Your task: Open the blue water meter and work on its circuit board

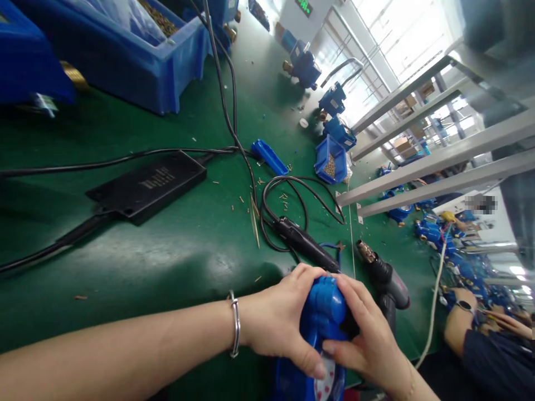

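At the bottom centre, both my hands are closed around a blue water meter [328, 303], whose white dial with red marks partly shows below the thumbs. My left hand [284, 312], with a silver bracelet at the wrist, wraps the meter's left side. The opposite side is gripped by my right hand [371, 328], its thumb bent over the top near the dial. Just beyond the fingers lies a black electric screwdriver [307, 242] with a coiled cable. To the right rests a heat gun [382, 278]. The meter's lower part runs out of view.
A black power box [154, 184] and cables cross the green table on the left. Blue bins [167, 72] stand behind it. Beyond the screwdriver are a narrow blue part [270, 157], loose screws and a small screw bin [330, 159]. Grey metal posts rise at right, where another person's arm [460, 320] shows.
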`<state>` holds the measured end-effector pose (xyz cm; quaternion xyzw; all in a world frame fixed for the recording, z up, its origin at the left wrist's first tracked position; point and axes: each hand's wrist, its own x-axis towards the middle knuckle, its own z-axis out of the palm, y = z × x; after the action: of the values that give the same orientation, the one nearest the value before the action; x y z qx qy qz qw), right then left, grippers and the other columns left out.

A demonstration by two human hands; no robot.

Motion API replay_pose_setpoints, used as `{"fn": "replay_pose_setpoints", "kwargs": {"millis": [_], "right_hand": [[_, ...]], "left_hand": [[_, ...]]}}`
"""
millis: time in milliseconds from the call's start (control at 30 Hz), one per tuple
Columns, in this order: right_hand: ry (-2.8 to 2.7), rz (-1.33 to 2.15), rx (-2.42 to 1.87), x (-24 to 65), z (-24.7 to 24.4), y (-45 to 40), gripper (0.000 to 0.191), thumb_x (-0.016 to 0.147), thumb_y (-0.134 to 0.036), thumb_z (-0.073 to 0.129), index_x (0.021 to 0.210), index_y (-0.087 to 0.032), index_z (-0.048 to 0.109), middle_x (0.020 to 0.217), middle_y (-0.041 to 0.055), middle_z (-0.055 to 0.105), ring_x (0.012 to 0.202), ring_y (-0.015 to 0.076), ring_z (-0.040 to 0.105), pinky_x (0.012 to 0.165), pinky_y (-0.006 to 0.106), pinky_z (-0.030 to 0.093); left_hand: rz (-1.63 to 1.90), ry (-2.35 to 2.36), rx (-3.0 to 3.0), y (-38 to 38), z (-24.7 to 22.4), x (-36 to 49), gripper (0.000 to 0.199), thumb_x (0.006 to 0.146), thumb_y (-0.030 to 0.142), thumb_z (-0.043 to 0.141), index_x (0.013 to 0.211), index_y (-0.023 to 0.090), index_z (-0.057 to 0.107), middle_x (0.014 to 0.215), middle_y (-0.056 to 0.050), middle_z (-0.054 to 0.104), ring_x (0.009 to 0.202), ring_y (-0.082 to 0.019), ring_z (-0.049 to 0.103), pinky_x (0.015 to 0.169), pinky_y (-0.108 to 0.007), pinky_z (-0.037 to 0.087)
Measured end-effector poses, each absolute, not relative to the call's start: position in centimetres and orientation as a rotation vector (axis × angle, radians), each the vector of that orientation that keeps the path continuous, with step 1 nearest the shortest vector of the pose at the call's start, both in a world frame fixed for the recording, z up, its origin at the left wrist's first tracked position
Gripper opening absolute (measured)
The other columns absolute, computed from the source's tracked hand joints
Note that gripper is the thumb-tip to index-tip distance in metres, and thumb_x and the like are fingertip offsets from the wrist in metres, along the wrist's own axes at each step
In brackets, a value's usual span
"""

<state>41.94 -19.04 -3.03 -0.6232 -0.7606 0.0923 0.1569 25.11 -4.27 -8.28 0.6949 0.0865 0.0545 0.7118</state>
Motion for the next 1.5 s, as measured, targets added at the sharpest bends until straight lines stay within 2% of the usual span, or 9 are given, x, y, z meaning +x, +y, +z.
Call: {"fn": "replay_pose_setpoints", "kwargs": {"millis": [233, 400, 500, 567, 667, 833, 1000, 1333, 1500], "right_hand": [[-2.315, 0.276, -1.759, 41.0, -1.9, -17.4, 0.077, 0.091, -0.049, 0.057, 0.150, -0.013, 0.023, 0.138, 0.0158, 0.040, 0.128, 0.0270, 0.042, 0.106, 0.037, 0.042], [-2.283, 0.447, -1.856, 41.9, -1.5, -18.4, 0.085, 0.087, -0.053, 0.061, 0.152, -0.026, 0.015, 0.153, 0.0151, 0.018, 0.139, 0.0330, 0.029, 0.108, 0.048, 0.040], [-2.090, 0.407, -1.880, 42.9, -2.6, -20.3, 0.087, 0.087, -0.054, 0.060, 0.152, -0.023, 0.010, 0.147, 0.0170, 0.029, 0.136, 0.0299, 0.036, 0.107, 0.046, 0.042], [-2.008, 0.336, -1.851, 43.4, -3.6, -21.1, 0.083, 0.089, -0.055, 0.057, 0.150, -0.018, 0.016, 0.142, 0.0181, 0.038, 0.131, 0.0297, 0.041, 0.106, 0.046, 0.044], [-2.004, 0.211, -1.756, 43.5, -4.8, -21.3, 0.075, 0.087, -0.053, 0.061, 0.145, -0.019, 0.029, 0.139, 0.0173, 0.042, 0.126, 0.0334, 0.045, 0.100, 0.053, 0.044], [-1.979, 0.143, -1.670, 43.0, -4.6, -20.5, 0.081, 0.078, -0.045, 0.072, 0.143, -0.019, 0.031, 0.128, 0.0173, 0.053, 0.113, 0.0319, 0.053, 0.090, 0.050, 0.050], [-1.954, 0.117, -1.641, 42.9, -4.4, -20.4, 0.076, 0.077, -0.043, 0.072, 0.138, -0.015, 0.036, 0.127, 0.0182, 0.054, 0.111, 0.0295, 0.055, 0.091, 0.047, 0.049], [-1.990, 0.115, -1.678, 43.1, -4.3, -20.1, 0.062, 0.072, -0.049, 0.076, 0.120, -0.019, 0.050, 0.124, 0.0162, 0.055, 0.103, 0.0281, 0.055, 0.085, 0.046, 0.051], [-1.841, 0.224, -1.658, 43.0, -4.0, -19.8, 0.055, 0.067, -0.044, 0.080, 0.103, -0.023, 0.044, 0.121, 0.0119, 0.059, 0.099, 0.0239, 0.056, 0.082, 0.039, 0.052]], "left_hand": [[0.026, 0.229, 1.528, -3.3, -8.4, 24.5, 0.115, 0.044, 0.038, 0.091, 0.141, 0.018, 0.032, 0.136, -0.013, 0.039, 0.126, -0.036, 0.043, 0.110, -0.048, 0.037], [0.022, 0.242, 1.548, -3.4, -9.0, 24.4, 0.113, 0.042, 0.040, 0.091, 0.137, 0.020, 0.034, 0.134, -0.012, 0.039, 0.123, -0.038, 0.044, 0.107, -0.050, 0.041], [0.031, 0.245, 1.535, -3.5, -8.6, 24.6, 0.108, 0.045, 0.034, 0.089, 0.136, 0.023, 0.034, 0.133, -0.009, 0.039, 0.121, -0.035, 0.046, 0.106, -0.047, 0.043], [0.037, 0.278, 1.518, -3.7, -7.9, 24.7, 0.103, 0.047, 0.028, 0.088, 0.135, 0.024, 0.034, 0.131, -0.007, 0.040, 0.118, -0.032, 0.048, 0.103, -0.044, 0.045], [0.022, 0.371, 1.460, -4.2, -6.9, 24.9, 0.098, 0.050, 0.025, 0.086, 0.133, 0.025, 0.033, 0.127, -0.006, 0.044, 0.112, -0.030, 0.054, 0.096, -0.041, 0.050], [-0.036, 0.377, 1.420, -4.4, -6.2, 25.1, 0.088, 0.052, 0.020, 0.085, 0.125, 0.027, 0.037, 0.119, -0.004, 0.050, 0.099, -0.027, 0.060, 0.079, -0.036, 0.055], [-0.055, 0.356, 1.380, -4.1, -6.3, 25.2, 0.086, 0.056, 0.017, 0.082, 0.126, 0.028, 0.034, 0.118, -0.003, 0.049, 0.102, -0.026, 0.060, 0.079, -0.034, 0.055], [-0.083, 0.429, 1.310, -4.6, -6.1, 25.2, 0.084, 0.058, 0.019, 0.077, 0.127, 0.029, 0.030, 0.116, -0.002, 0.049, 0.090, -0.023, 0.061, 0.069, -0.032, 0.054], [-0.081, 0.432, 1.290, -4.6, -6.2, 25.2, 0.087, 0.056, 0.020, 0.079, 0.127, 0.030, 0.030, 0.115, -0.003, 0.050, 0.091, -0.024, 0.061, 0.068, -0.031, 0.054]]}}
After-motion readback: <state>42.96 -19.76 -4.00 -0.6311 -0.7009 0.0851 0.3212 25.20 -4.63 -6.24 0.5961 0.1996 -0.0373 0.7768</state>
